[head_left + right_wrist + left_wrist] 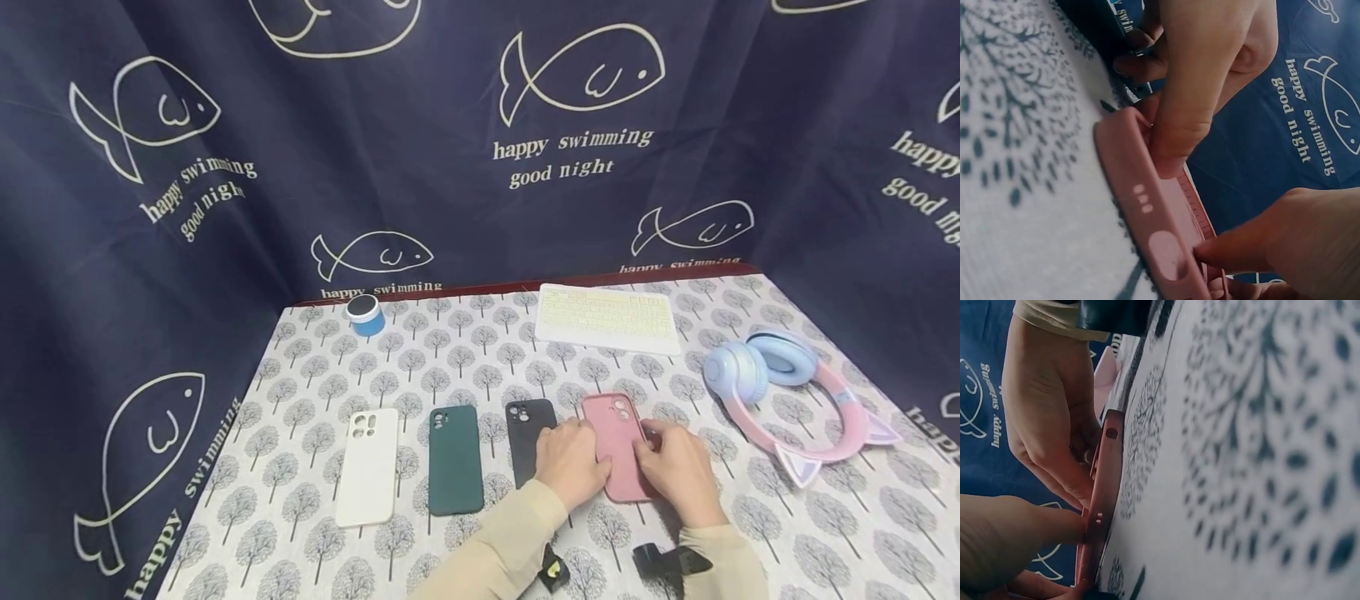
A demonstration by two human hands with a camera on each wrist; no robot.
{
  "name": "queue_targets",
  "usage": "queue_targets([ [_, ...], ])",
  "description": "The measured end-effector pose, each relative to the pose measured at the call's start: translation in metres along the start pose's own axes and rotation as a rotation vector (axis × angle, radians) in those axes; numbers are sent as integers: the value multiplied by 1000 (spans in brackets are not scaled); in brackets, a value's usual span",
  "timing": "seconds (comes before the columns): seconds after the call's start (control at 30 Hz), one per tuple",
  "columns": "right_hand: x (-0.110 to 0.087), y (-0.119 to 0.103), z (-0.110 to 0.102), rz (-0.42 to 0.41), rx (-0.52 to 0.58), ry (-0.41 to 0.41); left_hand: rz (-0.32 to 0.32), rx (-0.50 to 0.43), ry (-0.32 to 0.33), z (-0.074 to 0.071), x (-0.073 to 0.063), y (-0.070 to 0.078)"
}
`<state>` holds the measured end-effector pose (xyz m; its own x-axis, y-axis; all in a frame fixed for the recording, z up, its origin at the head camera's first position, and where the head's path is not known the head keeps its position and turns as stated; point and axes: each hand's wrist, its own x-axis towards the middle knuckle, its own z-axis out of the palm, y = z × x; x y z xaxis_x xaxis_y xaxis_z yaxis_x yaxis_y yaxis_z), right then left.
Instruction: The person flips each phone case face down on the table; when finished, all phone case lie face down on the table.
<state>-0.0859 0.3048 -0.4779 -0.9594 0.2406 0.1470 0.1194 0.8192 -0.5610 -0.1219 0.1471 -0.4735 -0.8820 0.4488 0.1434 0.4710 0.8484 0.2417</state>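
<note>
A pink phone case (617, 442) lies hollow side up on the tree-print cloth, its camera cutout at the far end. My left hand (572, 462) holds its left side, the thumb reaching in over the rim. At the opposite side, my right hand (678, 468) pinches the edge with thumb and curled fingers. Both wrist views show thumbs at the pink rim, low over the cloth. Just left of it lies a black phone case (522, 442), partly covered by my left hand. Farther left are a dark green phone case (455, 462) and a white one (367, 467).
Pink and blue cat-ear headphones (840, 425) lie to the right. At the back is a white keyboard (607, 318), and a blue jar with a dark top (367, 317) stands at the back left. A navy fish-print curtain (465, 150) hangs behind the table.
</note>
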Motion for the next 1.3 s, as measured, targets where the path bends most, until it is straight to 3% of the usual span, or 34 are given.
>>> queue_targets([
  [0.17,-1,-3,1,-21,16,22,10,-7,5,1,0,-2],
  [0.37,-1,-4,1,-6,36,16,18,-94,23,-1,1,-5],
  [0.8,-3,-6,2,30,51,24,-47,-267,6,-13,4,-6],
  [1.07,-6,-5,4,49,36,-20,-79,-301,-30,-22,2,-3],
  [1.3,-2,-10,8,14,52,-15,-73,-324,-7,-29,4,-5],
])
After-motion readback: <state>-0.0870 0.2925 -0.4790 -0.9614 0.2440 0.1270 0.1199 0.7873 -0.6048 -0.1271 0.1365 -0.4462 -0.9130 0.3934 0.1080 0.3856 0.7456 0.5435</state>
